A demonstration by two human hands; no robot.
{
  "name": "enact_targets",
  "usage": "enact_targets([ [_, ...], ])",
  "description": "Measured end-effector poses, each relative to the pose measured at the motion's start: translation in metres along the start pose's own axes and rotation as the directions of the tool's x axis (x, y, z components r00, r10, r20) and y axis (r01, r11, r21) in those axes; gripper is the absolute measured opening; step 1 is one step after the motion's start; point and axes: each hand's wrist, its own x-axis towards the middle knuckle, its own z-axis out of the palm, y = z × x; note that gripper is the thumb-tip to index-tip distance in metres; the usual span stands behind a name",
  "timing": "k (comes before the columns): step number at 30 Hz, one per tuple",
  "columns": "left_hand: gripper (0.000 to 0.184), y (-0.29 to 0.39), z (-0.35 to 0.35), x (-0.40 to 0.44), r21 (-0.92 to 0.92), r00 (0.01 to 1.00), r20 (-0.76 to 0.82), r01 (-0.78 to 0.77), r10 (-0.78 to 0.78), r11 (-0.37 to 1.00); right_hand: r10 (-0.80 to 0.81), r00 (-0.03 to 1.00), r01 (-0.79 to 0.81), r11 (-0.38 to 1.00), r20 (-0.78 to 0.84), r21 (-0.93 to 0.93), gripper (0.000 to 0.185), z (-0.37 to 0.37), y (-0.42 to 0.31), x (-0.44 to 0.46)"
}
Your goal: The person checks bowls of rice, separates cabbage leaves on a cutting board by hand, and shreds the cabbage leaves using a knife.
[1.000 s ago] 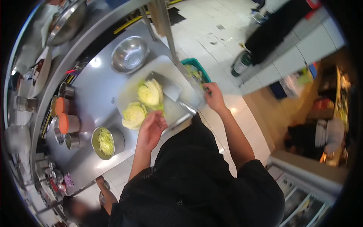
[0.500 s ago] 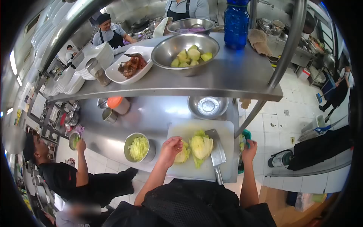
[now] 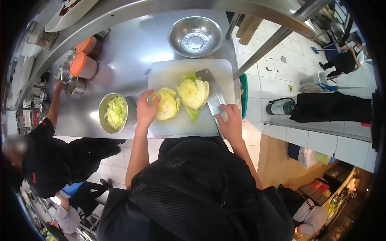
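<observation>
Two pale green lettuce pieces lie on a white cutting board point(image 3: 177, 127). My left hand point(image 3: 145, 108) is at the edge of the left lettuce piece point(image 3: 167, 106), thumb and fingers apart, fingertips touching or very near it. The right lettuce piece point(image 3: 192, 94) sits between that one and a cleaver point(image 3: 216, 98) with a broad metal blade. The cleaver lies flat along the board's right side, handle toward me. My right hand point(image 3: 231, 122) is closed around the handle, which it partly hides. A metal pot point(image 3: 102, 104) of shredded lettuce point(image 3: 116, 113) stands left of the board.
Behind the board is a metal bowl point(image 3: 173, 36). Orange-lidded containers point(image 3: 83, 65) and a small metal pot point(image 3: 76, 86) stand back left. A steel shelf point(image 3: 169, 7) overhangs the table, with a slanted post point(image 3: 263, 52) at right. A co-worker point(image 3: 48, 164) is at the left.
My view has tilted down. My right hand has come from the green bin at the right to the cleaver's handle. My left hand has lowered to the left lettuce piece.
</observation>
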Motion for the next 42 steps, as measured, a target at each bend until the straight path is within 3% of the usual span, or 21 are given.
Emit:
enact_targets([
  [2,0.054,0.012,-0.009,-0.004,0.055,0.999,0.041,-0.014,0.012,0.998,0.078,0.996,-0.078,0.997,0.037,-0.014,0.041,0.001,0.001,-0.003],
  [5,0.071,0.021,-0.011,-0.004,0.093,0.993,0.117,0.002,-0.013,0.996,0.265,0.901,-0.261,0.964,0.344,-0.059,0.05,0.001,0.007,-0.003],
  [7,0.08,0.005,-0.006,-0.003,0.058,0.99,0.13,0.038,-0.045,0.998,0.281,0.893,-0.277,0.959,0.352,-0.063,0.051,0.002,0.007,-0.002],
  [9,0.089,-0.033,0.007,-0.002,-0.058,0.974,0.103,0.208,-0.201,0.976,0.327,0.848,-0.319,0.943,0.416,-0.092,0.05,-0.003,-0.001,0.005],
  [12,0.091,-0.023,-0.002,-0.017,-0.303,0.925,0.181,0.375,-0.333,0.876,0.347,0.838,-0.344,0.935,0.42,-0.086,0.051,-0.001,-0.002,0.004],
  [13,0.091,-0.026,0.001,-0.021,-0.301,0.927,0.17,0.372,-0.335,0.878,0.337,0.859,-0.33,0.94,0.385,-0.086,0.05,0.003,0.0,0.001],
  [15,0.082,-0.029,0.019,-0.023,-0.441,0.945,0.158,0.328,-0.288,0.835,0.339,0.864,-0.334,0.939,0.372,-0.08,0.051,0.006,0.001,-0.004],
  [18,0.073,-0.01,0.015,-0.017,-0.426,0.942,0.148,0.337,-0.302,0.84,0.308,0.894,-0.301,0.951,0.325,-0.074,0.053,0.008,0.008,-0.004],
  [19,0.062,-0.016,0.022,-0.011,-0.509,0.956,0.12,0.291,-0.267,0.81,0.327,0.883,-0.326,0.943,0.337,-0.061,0.054,0.006,0.009,-0.005],
  [22,0.057,-0.022,0.032,0.027,-0.444,0.991,-0.042,0.095,-0.126,0.891,0.323,0.876,-0.327,0.944,0.357,-0.051,0.053,0.007,0.008,0.0],
  [24,0.056,-0.007,0.023,0.051,-0.461,0.987,-0.085,0.084,-0.138,0.883,0.325,0.869,-0.339,0.94,0.374,-0.03,0.052,0.009,0.011,0.002],
  [26,0.057,0.004,0.016,0.072,-0.226,0.98,-0.025,0.189,-0.2,0.956,0.314,0.873,-0.325,0.945,0.373,-0.034,0.052,0.01,0.013,0.006],
  [28,0.056,-0.01,0.0,0.102,-0.026,0.972,0.2,0.129,-0.121,0.991,0.318,0.87,-0.324,0.945,0.376,-0.05,0.051,0.007,0.013,0.003],
  [31,0.055,-0.029,-0.014,0.146,-0.014,0.961,0.197,0.202,-0.195,0.979,0.331,0.87,-0.336,0.94,0.365,-0.052,0.05,0.008,0.011,0.003],
  [33,0.045,-0.07,0.011,0.178,-0.152,0.996,-0.072,-0.062,0.051,0.986,0.349,0.864,-0.358,0.933,0.364,-0.044,0.05,0.009,0.009,0.002],
  [34,0.045,-0.079,0.017,0.186,-0.151,0.996,-0.068,-0.071,0.062,0.986,0.362,0.858,-0.373,0.927,0.365,-0.043,0.049,0.009,0.009,0.004],
  [36,0.027,-0.09,0.031,0.193,-0.336,0.968,0.228,0.181,-0.107,0.924,0.365,0.862,-0.378,0.925,0.352,-0.034,0.049,0.008,0.01,0.002],
  [37,0.018,-0.094,0.03,0.198,-0.288,0.986,0.116,0.146,-0.117,0.947,0.358,0.867,-0.373,0.928,0.347,-0.026,0.048,0.007,0.011,0.002],
  [40,0.019,-0.126,0.013,0.227,-0.443,0.995,-0.071,0.037,-0.076,0.896,0.402,0.831,-0.434,0.901,0.385,-0.003,0.049,0.005,0.013,0.003],
  [41,0.019,-0.107,0.005,0.228,-0.446,0.991,-0.121,-0.004,-0.056,0.895,0.458,0.821,-0.487,0.873,0.341,0.002,0.049,0.007,0.014,0.002],
  [42,0.023,-0.073,0.0,0.22,-0.486,0.997,-0.079,-0.054,0.017,0.872,0.41,0.854,-0.43,0.903,0.321,-0.008,0.048,0.01,0.018,0.0],
])
